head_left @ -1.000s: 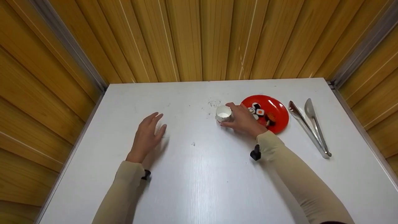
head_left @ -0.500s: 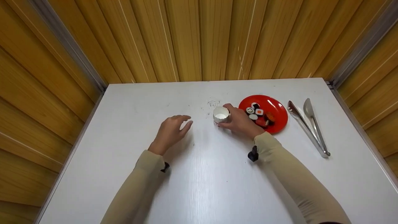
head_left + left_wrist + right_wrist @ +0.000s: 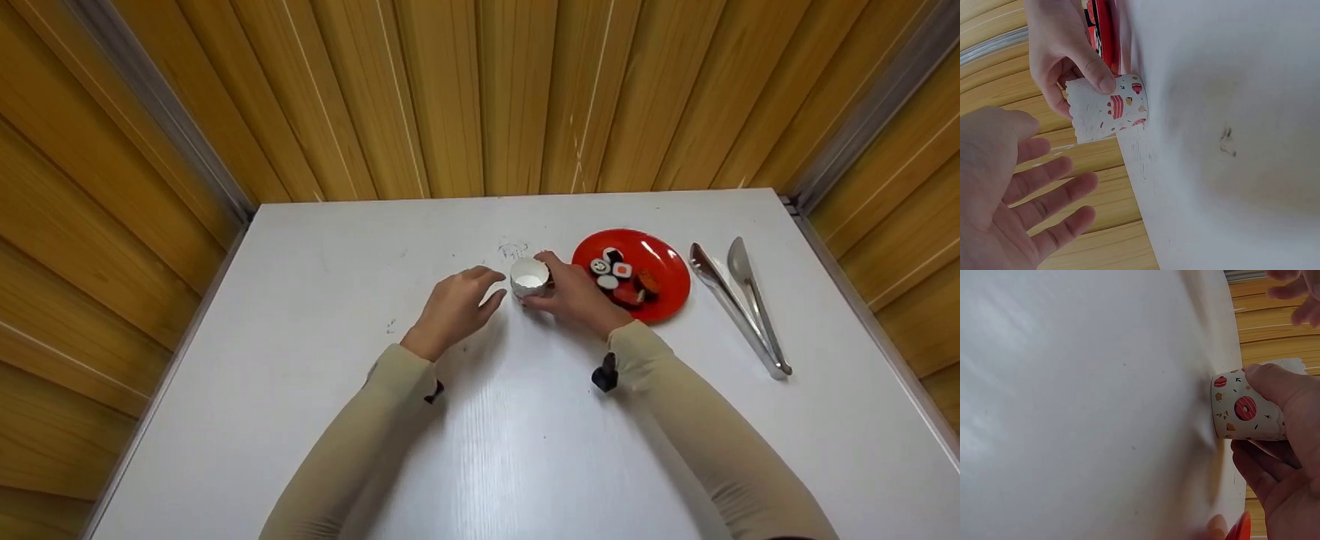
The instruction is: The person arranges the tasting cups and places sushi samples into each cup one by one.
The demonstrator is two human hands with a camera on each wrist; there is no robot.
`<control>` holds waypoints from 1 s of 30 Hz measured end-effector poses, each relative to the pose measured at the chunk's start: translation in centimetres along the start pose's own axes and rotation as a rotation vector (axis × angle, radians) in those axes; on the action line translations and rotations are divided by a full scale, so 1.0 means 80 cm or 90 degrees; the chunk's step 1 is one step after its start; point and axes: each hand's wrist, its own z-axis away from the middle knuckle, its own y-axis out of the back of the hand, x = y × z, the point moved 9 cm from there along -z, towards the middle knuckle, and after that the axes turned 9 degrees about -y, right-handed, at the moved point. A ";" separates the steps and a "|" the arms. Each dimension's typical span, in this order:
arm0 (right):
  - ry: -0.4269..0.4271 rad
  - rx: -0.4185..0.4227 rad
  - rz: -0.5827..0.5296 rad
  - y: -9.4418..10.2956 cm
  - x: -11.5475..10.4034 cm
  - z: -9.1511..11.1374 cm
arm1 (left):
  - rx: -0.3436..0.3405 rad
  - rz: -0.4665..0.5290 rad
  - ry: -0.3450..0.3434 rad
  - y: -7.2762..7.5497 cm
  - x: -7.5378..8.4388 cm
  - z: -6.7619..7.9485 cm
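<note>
A small white paper baking cup (image 3: 529, 276) with a scalloped rim stands upright near the middle of the white table. Red doughnut and cake prints cover its side, plain in the right wrist view on the baking cup (image 3: 1245, 409). My right hand (image 3: 576, 298) grips it from the right, thumb on the near side and fingers behind. From the left my left hand (image 3: 459, 306) comes close to the cup, its fingers spread and holding nothing. In the left wrist view the palm of the left hand (image 3: 1022, 185) faces the cup with a gap between.
Right of the cup lies a red plate (image 3: 670, 296) with several sushi pieces (image 3: 622, 271) on it. Metal tongs (image 3: 739, 311) lie farther right, their arms spread. Wood-look panels (image 3: 450, 97) stand behind and beside the table (image 3: 480, 450).
My left hand has moved right and slightly away from me, up close to the cup. The right hand keeps its grip, with the cup slightly farther left in view.
</note>
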 end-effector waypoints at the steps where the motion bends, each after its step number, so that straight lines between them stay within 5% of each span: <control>1: 0.003 0.001 0.000 0.000 0.000 0.000 | -0.007 0.004 -0.002 -0.003 0.002 -0.003; 19: -0.023 -0.008 0.017 -0.002 0.004 -0.001 | -0.104 0.007 -0.013 -0.046 0.018 -0.035; 30: -0.017 -0.007 0.000 -0.001 0.004 -0.001 | -0.101 -0.002 -0.005 -0.055 0.013 -0.038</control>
